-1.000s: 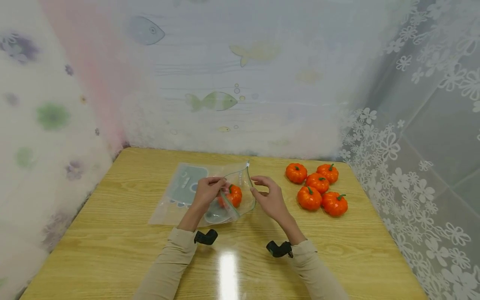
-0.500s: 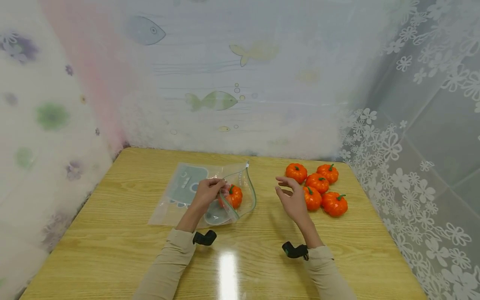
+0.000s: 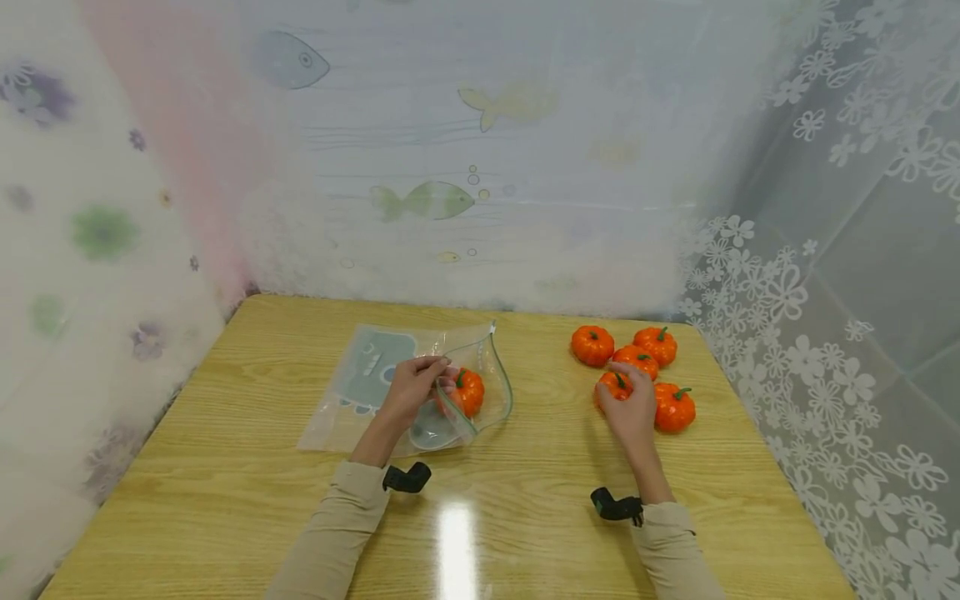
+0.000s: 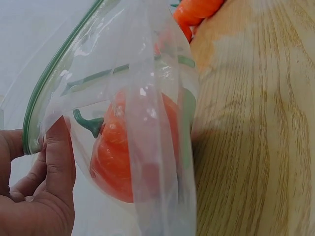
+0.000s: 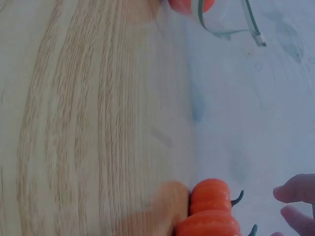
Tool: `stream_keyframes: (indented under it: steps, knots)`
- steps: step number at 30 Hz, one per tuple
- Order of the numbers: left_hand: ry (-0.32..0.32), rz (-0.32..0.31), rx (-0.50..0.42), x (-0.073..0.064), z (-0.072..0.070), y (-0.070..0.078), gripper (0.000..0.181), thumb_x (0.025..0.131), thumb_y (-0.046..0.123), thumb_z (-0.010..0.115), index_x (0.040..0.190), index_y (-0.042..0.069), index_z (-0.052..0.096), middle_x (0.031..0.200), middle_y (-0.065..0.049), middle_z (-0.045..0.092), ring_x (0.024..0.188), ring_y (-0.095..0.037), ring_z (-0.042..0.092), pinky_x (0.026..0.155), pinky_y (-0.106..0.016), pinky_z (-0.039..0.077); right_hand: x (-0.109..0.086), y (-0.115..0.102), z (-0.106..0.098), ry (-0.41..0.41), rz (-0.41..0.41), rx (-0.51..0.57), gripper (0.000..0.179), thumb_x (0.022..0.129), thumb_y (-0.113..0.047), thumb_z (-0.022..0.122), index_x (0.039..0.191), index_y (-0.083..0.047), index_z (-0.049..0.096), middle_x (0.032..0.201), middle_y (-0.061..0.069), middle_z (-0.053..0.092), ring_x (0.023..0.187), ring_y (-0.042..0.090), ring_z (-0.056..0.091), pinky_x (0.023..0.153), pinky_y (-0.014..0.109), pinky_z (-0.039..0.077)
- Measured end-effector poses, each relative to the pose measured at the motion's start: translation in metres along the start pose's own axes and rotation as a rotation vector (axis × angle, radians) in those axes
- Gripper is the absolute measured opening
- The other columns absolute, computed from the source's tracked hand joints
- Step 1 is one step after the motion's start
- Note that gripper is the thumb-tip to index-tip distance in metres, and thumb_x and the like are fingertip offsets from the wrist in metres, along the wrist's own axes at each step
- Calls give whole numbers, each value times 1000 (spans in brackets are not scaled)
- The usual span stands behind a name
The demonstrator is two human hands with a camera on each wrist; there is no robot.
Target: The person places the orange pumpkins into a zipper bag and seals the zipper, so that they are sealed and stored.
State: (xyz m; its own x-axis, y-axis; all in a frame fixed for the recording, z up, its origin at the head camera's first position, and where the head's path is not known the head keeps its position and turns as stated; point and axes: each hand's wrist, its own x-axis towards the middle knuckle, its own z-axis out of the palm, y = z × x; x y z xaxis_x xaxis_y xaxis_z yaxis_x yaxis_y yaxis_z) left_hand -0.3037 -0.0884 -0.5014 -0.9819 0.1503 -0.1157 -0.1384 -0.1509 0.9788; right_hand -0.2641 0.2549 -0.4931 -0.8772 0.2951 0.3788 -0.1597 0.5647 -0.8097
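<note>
My left hand (image 3: 411, 388) pinches the green-edged rim of a clear zip bag (image 3: 491, 360) between thumb and fingers. The bag lies with its mouth spread toward the right, and a small orange toy pumpkin (image 3: 470, 393) with a green stem sits inside. In the left wrist view the pumpkin (image 4: 115, 157) shows through the plastic. Over on the right, my right hand (image 3: 634, 410) hovers at another pumpkin (image 3: 613, 387), thumb and fingers spread about it. The right wrist view shows its fingers (image 5: 295, 189) apart from the pumpkins (image 5: 209, 223) there.
More pumpkins stand close around the right hand: one at the back left (image 3: 592, 345), one at the back right (image 3: 656, 345), one in the middle (image 3: 637, 360) and one in front (image 3: 676, 408). All rest on a wooden table (image 3: 247, 467) against a patterned curtain (image 3: 480, 275).
My right hand has left the bag's rim and moved right to the pumpkin group. The left hand keeps its pinch on the bag, nearly still.
</note>
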Motion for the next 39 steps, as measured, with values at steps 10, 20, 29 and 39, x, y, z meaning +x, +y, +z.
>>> stream_keyframes:
  steps: [10,20,29,39]
  knots:
    - [11,55,-22,-1,3,2,36,107,16,56,132,-10,59,97,-9,74,68,-9,69,65,-23,62,1,13,-21,-130,195,-230,66,90,-9,71,146,11,42,146,35,40,141,52,28,121,62,19]
    - [30,73,21,-3,3,3,33,107,17,56,131,-5,61,93,-2,74,62,-10,68,55,-20,56,5,13,-20,-194,195,-283,71,91,-10,72,146,16,37,147,38,39,139,54,31,120,63,24]
    - [40,76,20,-4,3,0,36,107,16,55,134,-7,59,92,1,74,61,-9,67,53,-19,55,7,15,-24,-265,236,-269,74,93,-13,69,150,15,31,151,38,34,142,52,31,120,62,27]
    - [48,76,0,-8,5,0,37,108,17,54,134,-8,58,90,2,74,62,-7,66,53,-19,55,4,16,-27,-358,313,-128,81,95,-22,74,156,8,29,152,34,38,134,49,45,112,58,43]
